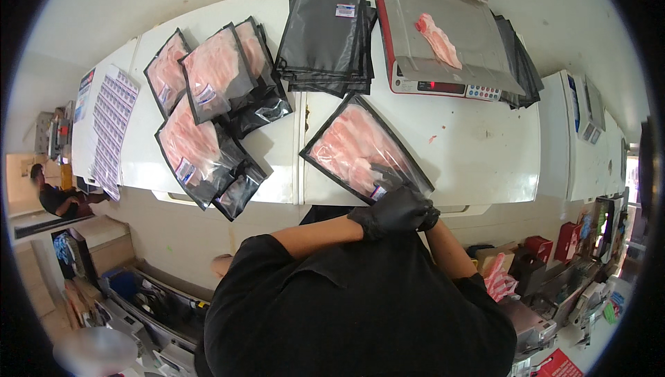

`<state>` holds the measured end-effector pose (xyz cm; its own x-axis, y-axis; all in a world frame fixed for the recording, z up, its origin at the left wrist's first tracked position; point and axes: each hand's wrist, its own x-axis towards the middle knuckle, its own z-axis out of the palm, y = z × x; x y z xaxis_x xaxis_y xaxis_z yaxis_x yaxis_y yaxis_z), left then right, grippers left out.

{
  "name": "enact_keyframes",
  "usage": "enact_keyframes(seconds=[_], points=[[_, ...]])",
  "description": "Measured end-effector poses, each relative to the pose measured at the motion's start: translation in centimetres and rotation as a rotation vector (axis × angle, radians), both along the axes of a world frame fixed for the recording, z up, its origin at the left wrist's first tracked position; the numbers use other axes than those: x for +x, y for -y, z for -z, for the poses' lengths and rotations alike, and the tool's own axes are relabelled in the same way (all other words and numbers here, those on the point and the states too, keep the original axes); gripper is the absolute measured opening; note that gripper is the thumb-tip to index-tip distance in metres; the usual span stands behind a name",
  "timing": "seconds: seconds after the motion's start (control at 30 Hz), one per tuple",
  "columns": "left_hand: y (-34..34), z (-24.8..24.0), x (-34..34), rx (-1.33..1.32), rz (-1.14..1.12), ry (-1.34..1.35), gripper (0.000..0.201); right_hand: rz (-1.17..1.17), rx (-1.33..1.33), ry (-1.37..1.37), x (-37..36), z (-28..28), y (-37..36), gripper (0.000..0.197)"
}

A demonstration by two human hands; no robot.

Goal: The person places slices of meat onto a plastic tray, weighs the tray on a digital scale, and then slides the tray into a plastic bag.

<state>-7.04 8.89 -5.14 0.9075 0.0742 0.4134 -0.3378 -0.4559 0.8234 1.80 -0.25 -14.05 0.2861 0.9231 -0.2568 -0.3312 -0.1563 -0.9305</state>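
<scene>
A clear-fronted, black-edged bag of sliced pale pink meat [360, 143] lies tilted at the white worktop's near edge. A small label [378, 192] is on its lower corner. Over the near edge of this bag is my left hand [395, 212], in a black glove, its fingers curled closed. What it holds, if anything, is hidden. My right hand [431, 220], also black-gloved, is pressed close beside and partly behind the left one, so its fingers do not show. Both hands meet just in front of my chest.
Several filled meat bags [211, 76] overlap at the left, beside a sheet of labels [114, 124]. Flat black bags [322, 38] are stacked at the back. A red scale [409, 86] carries a grey tray [471, 38] with one meat piece [438, 41]. Another person [55, 193] sits far left.
</scene>
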Motion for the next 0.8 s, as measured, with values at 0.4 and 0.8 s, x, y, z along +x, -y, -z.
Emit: enact_keyframes(seconds=[0.4, 0.8], points=[[-13.8, -0.4, -4.8, 0.012, -0.396, -0.242, 0.016, 0.072, -0.006, -0.401, -0.2, -1.1, -0.8, 0.046], [-10.3, 5.0, -6.9, 0.266, -0.57, -0.143, 0.031, 0.474, 0.068, -0.176, -3.1, -4.1, 1.6, 0.052]])
